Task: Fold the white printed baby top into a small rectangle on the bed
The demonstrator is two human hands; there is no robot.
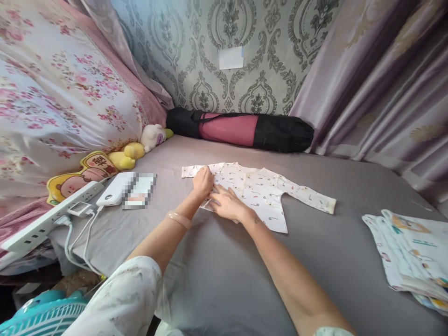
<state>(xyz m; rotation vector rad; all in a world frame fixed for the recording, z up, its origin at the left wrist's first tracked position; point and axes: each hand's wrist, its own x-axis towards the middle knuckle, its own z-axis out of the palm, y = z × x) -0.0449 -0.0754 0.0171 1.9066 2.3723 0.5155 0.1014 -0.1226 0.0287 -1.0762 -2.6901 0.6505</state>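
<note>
A small white baby shirt (261,191) with a scattered print lies spread on the grey sheet. One long sleeve stretches to the right, and the other sticks out to the left behind my left hand. My left hand (203,182) is closed at the shirt's left side near that sleeve, its fingers curled down into the cloth; the fingertips are hidden. Just to the right, my right hand (229,204) rests on the shirt's lower left part with fingers stretched out and apart. It covers some of the side edge and hem.
Folded printed cloths (413,252) are stacked at right. On the left lie a power strip (59,210) with cables, a white power bank (116,189) and a blurred flat item (139,190). Plush toys (129,156) and a black-and-pink rolled bag (227,129) line the back. A turquoise fan (45,315) stands lower left.
</note>
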